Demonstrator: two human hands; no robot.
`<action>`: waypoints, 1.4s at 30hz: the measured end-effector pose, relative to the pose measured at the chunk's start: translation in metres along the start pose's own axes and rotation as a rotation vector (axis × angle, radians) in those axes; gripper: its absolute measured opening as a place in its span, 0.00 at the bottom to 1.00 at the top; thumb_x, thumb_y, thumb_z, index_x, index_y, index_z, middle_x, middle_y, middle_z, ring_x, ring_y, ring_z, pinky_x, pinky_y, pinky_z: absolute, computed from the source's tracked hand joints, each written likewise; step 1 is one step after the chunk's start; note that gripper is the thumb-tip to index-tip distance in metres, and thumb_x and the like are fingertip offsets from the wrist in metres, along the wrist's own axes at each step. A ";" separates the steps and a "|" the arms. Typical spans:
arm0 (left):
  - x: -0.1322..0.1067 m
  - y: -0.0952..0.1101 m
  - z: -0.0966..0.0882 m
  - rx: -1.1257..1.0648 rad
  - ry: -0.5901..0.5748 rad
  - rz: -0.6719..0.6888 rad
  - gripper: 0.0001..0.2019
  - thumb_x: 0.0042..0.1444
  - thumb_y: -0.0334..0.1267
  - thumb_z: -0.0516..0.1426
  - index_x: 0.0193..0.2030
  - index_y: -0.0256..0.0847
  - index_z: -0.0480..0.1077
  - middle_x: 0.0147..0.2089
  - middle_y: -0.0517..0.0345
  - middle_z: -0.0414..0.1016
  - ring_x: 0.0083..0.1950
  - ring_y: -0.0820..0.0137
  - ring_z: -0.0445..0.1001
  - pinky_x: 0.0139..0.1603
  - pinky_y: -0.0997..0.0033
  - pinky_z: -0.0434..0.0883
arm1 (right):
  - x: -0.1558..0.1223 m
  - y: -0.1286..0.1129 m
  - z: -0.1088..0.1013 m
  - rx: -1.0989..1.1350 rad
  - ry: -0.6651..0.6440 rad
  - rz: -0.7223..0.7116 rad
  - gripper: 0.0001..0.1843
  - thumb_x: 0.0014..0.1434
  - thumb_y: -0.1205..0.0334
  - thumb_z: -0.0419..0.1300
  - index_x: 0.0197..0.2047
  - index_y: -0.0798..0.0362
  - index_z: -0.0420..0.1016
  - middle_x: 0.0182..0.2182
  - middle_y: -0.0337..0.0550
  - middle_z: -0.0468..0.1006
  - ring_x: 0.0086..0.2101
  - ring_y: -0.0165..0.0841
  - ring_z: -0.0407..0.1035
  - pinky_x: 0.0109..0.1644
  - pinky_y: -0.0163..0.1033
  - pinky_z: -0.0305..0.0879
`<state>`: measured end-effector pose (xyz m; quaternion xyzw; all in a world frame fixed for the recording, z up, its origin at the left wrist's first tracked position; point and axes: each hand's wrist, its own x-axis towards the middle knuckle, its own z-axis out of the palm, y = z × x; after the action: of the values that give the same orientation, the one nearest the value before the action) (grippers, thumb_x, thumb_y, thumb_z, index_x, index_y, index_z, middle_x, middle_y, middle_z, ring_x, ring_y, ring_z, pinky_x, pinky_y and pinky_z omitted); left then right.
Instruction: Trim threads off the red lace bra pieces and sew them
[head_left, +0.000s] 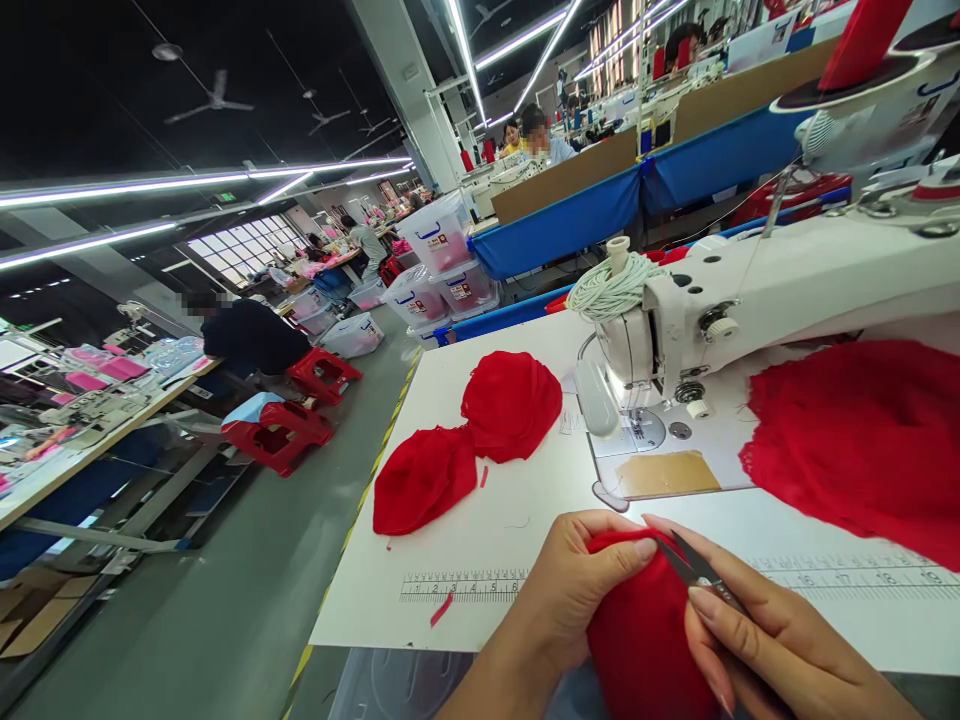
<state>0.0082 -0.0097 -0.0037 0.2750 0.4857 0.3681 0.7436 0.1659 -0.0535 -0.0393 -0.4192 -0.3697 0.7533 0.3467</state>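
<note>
My left hand [577, 570] pinches the upper edge of a piece of red fabric [645, 640], which hangs down over the table's front edge. Dark thread snips [705, 572] are in my right hand [772, 620], their blades pointing at the fabric edge close to my left thumb. Two red cup-shaped fabric pieces [511, 405] lie side by side on the white table [517, 510], left of the sewing machine [720, 300]. A larger heap of red fabric [862, 440] rests to the machine's right.
A printed ruler [465, 583] runs along the table front, with small red scraps [442, 610] nearby. Green cord [616, 283] is coiled on the machine head. Clear plastic bins [435, 235], red stools [277, 435] and seated people are beyond. A translucent bin [397, 685] stands below the table edge.
</note>
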 end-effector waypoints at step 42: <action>0.005 -0.003 -0.006 -0.009 -0.072 -0.094 0.23 0.27 0.46 0.75 0.26 0.34 0.74 0.22 0.58 0.74 0.21 0.77 0.68 0.24 0.78 0.61 | 0.012 0.025 -0.010 0.638 -0.288 0.007 0.35 0.58 0.50 0.66 0.65 0.45 0.62 0.10 0.25 0.61 0.08 0.16 0.37 0.12 0.25 0.38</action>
<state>0.0047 -0.0077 -0.0110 0.2616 0.4693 0.3250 0.7782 0.1642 -0.0526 -0.0686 -0.1807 -0.1592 0.8834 0.4019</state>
